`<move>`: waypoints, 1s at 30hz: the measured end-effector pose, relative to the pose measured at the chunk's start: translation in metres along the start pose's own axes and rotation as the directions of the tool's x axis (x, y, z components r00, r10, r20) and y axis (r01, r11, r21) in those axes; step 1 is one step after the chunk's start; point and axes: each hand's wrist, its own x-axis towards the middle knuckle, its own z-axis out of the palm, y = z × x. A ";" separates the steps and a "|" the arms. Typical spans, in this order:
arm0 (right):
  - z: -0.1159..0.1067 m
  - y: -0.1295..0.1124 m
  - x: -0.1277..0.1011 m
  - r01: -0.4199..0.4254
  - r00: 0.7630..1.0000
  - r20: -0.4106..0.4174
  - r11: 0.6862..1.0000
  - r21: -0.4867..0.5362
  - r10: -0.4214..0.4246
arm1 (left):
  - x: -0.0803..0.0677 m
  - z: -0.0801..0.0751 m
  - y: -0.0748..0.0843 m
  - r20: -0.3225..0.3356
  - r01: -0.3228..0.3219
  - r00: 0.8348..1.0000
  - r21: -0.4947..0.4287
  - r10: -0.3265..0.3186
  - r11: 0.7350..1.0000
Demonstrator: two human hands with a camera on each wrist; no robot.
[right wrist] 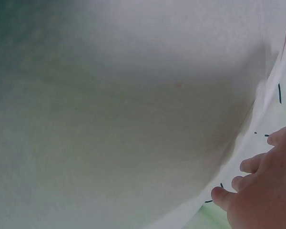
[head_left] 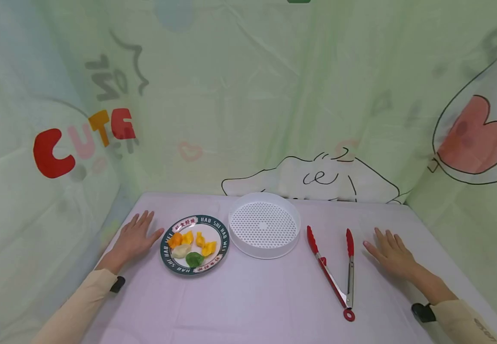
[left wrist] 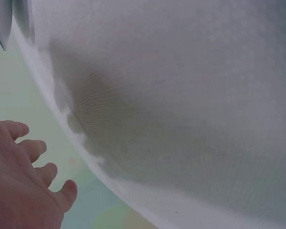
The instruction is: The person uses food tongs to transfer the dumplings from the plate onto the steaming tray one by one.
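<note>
My left hand lies flat on the table, fingers straight, just left of a dark-rimmed plate. The plate holds several dumplings, orange, yellow, white and green. A white perforated steamer tray stands to the right of the plate. Red-tipped metal tongs lie open on the cloth between the tray and my right hand, which also rests flat, holding nothing. The wrist views show only the fingers of the left hand and of the right hand against the white cloth.
A pale green printed backdrop closes off the table at the back and both sides. The table's near edge runs below my forearms.
</note>
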 end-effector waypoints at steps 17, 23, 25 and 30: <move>0.004 -0.052 -0.015 -0.054 0.997 -0.065 0.998 -0.016 0.052 | -0.012 -0.004 0.007 -0.044 0.002 0.999 -0.086 -0.005 0.996; 0.018 -0.100 -0.043 -0.174 0.983 0.081 0.982 0.077 0.167 | -0.013 -0.010 0.025 0.149 0.050 0.989 -0.266 -0.010 0.963; 0.023 -0.111 -0.050 -0.175 0.980 0.101 0.983 0.056 0.169 | -0.010 -0.011 0.029 0.217 0.058 0.976 -0.303 0.010 0.951; 0.033 -0.126 -0.057 -0.139 0.986 0.091 0.990 0.016 0.137 | -0.009 -0.009 0.028 0.280 0.048 0.959 -0.307 0.042 0.951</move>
